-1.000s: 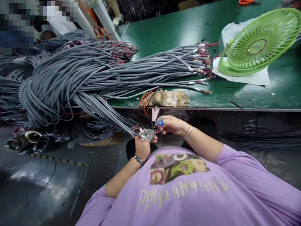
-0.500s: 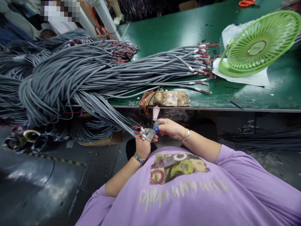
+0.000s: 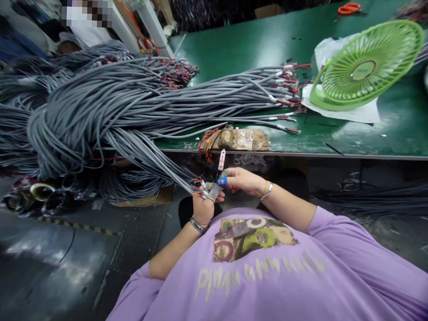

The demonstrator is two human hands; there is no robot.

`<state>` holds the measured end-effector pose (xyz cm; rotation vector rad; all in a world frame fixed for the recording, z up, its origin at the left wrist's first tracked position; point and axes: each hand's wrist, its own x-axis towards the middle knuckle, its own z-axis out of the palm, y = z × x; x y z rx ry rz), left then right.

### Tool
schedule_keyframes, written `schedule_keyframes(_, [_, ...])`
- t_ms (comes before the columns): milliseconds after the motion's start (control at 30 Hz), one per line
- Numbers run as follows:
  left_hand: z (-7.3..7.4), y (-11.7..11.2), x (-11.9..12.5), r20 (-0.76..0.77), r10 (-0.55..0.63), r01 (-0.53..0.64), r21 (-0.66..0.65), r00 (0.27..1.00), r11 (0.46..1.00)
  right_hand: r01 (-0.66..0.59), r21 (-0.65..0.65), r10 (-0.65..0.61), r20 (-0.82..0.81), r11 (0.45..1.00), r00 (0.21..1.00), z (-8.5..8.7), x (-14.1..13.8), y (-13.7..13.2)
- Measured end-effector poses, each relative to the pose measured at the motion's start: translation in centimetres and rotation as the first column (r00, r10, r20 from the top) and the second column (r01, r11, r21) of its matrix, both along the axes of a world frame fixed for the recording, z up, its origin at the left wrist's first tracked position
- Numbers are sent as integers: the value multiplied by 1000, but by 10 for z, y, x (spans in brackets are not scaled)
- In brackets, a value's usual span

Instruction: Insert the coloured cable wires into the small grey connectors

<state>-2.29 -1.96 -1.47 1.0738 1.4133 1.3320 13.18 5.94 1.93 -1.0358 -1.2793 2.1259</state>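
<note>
Because the bunch of slender grey sheathed cables (image 3: pixel 164 164) is draped over the front edge of the smooth green tabletop (image 3: pixel 239 46), its multicoloured wire ends (image 3: pixel 196 182) are held near that edge in the closed grip of the left hand (image 3: pixel 204 206), presumably for steadiness. The blue-banded right hand (image 3: pixel 246 182) is held close beside; whether a wire is pinched in its grip cannot be told.

One fan (image 3: pixel 363 71), one table (image 3: pixel 246 44), countless grey cables (image 3: pixel 139 99).
</note>
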Motion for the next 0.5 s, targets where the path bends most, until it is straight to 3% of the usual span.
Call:
schedule_keyframes(200, [-2,-1,-1,-15,-7,7,3,1000,1000,40,12,-40,-10,999,999,0,-7,-5])
schedule_keyframes(500, [1,2,1,-18,11,-11,21,1000,1000,227,72,-222,-66,971,973,-10,-17,-15])
